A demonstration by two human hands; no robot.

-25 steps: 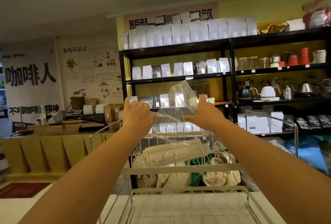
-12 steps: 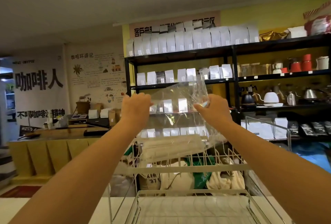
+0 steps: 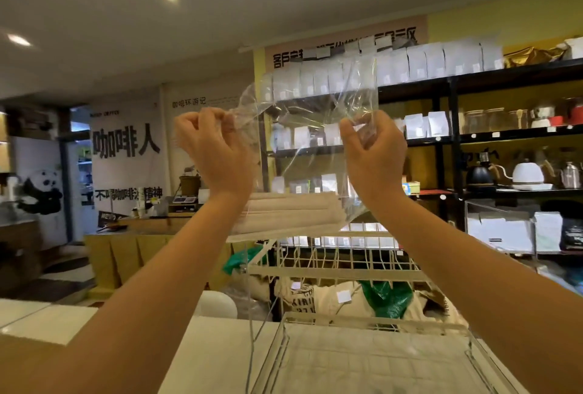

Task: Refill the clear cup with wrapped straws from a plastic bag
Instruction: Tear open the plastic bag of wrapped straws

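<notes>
In a coffee shop lined with shelves, the left hand (image 3: 217, 149) and right hand (image 3: 373, 154), each grip pinching the plastic bag (image 3: 310, 128), have lifted it higher, wrapped straws (image 3: 288, 214) pooled low; opening looks imminent.

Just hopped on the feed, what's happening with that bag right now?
A person holds a clear plastic bag up at arm's length in front of the shelves. The left hand and the right hand each pinch its upper part, apparently pulling it open. A bundle of paper-wrapped straws lies across the bottom of the bag, none taken out. The bag hangs above a white wire rack. No clear cup is in view.
</notes>
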